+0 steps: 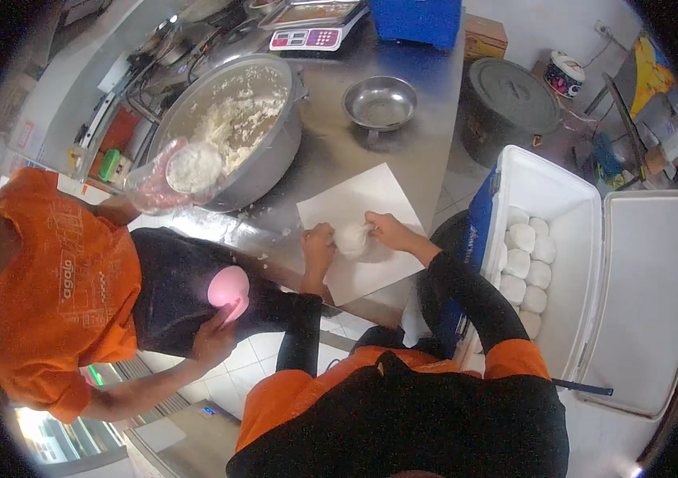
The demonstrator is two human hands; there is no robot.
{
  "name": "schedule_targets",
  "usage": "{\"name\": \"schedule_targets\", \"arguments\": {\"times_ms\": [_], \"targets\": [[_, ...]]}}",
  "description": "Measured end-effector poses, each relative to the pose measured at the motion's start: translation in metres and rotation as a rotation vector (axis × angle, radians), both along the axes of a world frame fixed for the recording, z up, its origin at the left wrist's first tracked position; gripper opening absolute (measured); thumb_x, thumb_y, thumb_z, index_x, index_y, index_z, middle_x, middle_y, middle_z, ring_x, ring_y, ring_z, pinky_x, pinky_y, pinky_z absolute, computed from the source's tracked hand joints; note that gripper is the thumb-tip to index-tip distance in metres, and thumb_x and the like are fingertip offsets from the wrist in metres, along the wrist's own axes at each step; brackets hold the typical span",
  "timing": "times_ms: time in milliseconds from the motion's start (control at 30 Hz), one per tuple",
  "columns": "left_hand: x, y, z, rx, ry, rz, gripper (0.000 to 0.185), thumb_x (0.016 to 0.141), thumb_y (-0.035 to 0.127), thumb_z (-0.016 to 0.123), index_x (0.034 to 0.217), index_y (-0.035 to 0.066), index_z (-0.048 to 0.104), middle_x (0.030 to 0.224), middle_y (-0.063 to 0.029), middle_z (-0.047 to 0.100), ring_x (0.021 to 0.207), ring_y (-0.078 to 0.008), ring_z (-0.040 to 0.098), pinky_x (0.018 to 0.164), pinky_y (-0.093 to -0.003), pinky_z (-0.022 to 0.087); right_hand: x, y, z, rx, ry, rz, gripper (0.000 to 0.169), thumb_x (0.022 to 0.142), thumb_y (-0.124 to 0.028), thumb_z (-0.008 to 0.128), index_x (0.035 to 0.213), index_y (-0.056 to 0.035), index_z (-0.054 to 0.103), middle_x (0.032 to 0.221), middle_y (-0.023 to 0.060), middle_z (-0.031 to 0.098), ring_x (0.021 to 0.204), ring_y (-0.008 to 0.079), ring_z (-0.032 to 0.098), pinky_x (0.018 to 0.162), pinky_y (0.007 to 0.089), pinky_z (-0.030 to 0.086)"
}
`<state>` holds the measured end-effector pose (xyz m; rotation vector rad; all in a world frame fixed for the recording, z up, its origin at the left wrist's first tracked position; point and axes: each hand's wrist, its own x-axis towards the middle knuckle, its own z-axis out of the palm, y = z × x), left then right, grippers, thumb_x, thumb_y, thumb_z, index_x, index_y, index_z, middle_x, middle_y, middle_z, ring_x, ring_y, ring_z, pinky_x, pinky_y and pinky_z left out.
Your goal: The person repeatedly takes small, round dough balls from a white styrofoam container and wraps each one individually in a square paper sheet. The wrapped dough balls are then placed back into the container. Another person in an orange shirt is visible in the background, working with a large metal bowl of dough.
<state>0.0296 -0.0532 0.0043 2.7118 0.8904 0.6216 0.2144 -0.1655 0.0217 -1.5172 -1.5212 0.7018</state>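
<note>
A round white bundle (351,241), which looks like rice wrapped in thin plastic or paper, rests on a white square sheet (383,191). My right hand (388,231) pinches the gathered material at the bundle's right side. At its left side, my left hand (317,244) has curled fingers gripping the edge of the wrapping. The sheet lies at an angle on a stainless steel table (339,149), close to its front edge.
Left, a co-worker's plastic-gloved hand (159,179) holds a rounded white portion (195,167) beside a large pot of rice (282,173); their other hand holds a pink scoop (229,287). A steel bowl (380,101) stands behind. Right, an open cooler (572,239) contains several white bundles (518,263).
</note>
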Motion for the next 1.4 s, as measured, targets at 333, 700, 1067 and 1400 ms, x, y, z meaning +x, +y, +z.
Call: {"name": "schedule_targets", "arguments": {"times_ms": [333,700,1067,1400], "targets": [[0.105,-0.144,0.156,-0.156,-0.979,-0.109,0.016,0.069,-0.006,0.061,0.082,0.001,0.062,0.074,-0.0069,0.059,0.067,-0.0145,0.054,0.061,-0.0235,0.043,0.021,-0.131,0.125,0.511,1.431,-0.241,0.023,0.074,0.013,0.041,0.081,-0.0086,0.042,0.093,0.0041,0.054,0.088,0.0158,0.054,0.075,0.0313,0.048],[0.167,-0.265,0.189,-1.597,-1.109,-0.642,0.049,0.086,0.039,0.044,0.108,-0.005,0.043,0.102,-0.0125,0.052,0.095,-0.0189,0.051,0.081,-0.0331,0.043,0.066,-0.278,0.184,0.613,0.361,-0.760,0.014,0.076,0.007,0.048,0.075,-0.0054,0.042,0.077,0.0018,0.049,0.071,0.0091,0.048,0.060,0.0230,0.040],[0.192,-0.324,0.240,-2.579,-0.802,-0.754,0.047,0.084,0.043,0.044,0.119,0.012,0.041,0.116,-0.0072,0.046,0.106,-0.0225,0.046,0.087,-0.0365,0.042,0.096,-0.342,0.258,0.723,-0.916,-0.628,0.030,0.066,-0.010,0.061,0.094,-0.0003,0.057,0.093,0.0096,0.055,0.084,0.0278,0.053,0.071,0.0331,0.042],[0.264,-0.335,0.234,-2.390,-0.469,-0.880,0.047,0.083,0.039,0.047,0.119,0.010,0.040,0.118,-0.0078,0.046,0.108,-0.0205,0.044,0.091,-0.0369,0.036,0.113,-0.360,0.170,0.351,-0.845,-0.863,0.039,0.069,-0.007,0.055,0.108,0.0000,0.052,0.125,0.0207,0.036,0.123,0.0402,0.020,0.095,0.0532,0.020]]}}
